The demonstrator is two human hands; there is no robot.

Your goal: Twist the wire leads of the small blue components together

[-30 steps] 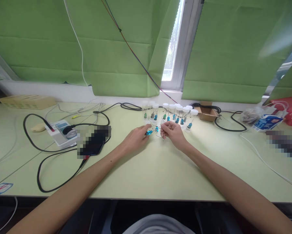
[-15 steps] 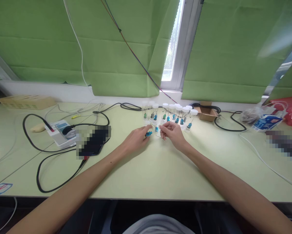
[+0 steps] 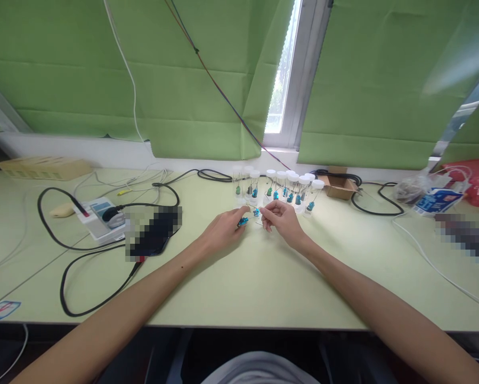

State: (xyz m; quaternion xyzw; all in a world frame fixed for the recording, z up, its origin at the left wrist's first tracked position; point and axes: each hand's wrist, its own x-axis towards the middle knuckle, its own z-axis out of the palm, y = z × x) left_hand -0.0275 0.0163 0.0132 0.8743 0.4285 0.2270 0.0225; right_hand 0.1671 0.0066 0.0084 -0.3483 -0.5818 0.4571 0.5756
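Note:
My left hand [image 3: 224, 226] rests on the table with its fingers curled round a small bright-blue piece [image 3: 243, 221], from which a thin metal pin seems to point right. Facing it, my right hand [image 3: 283, 220] has thumb and forefinger pinched together; what is between them is too small to make out. Another small blue piece [image 3: 257, 212] shows between the two hands, by the right fingertips. Just behind stand several clear tubes with white caps, one of them a capped tube [image 3: 316, 194] at the right end. Blue or green pieces with thin stems are inside them.
A small open cardboard box [image 3: 340, 186] stands right of the tubes. To the left lie a dark phone [image 3: 153, 237], a white power strip [image 3: 103, 221] and looped black cables [image 3: 63, 290]. A blue-and-white packet [image 3: 439, 201] and a red bag [image 3: 477, 181] are far right.
My right hand has shifted slightly left and down, closer to my left hand. The blue piece in my left fingers has turned a little. The tubes have stayed put.

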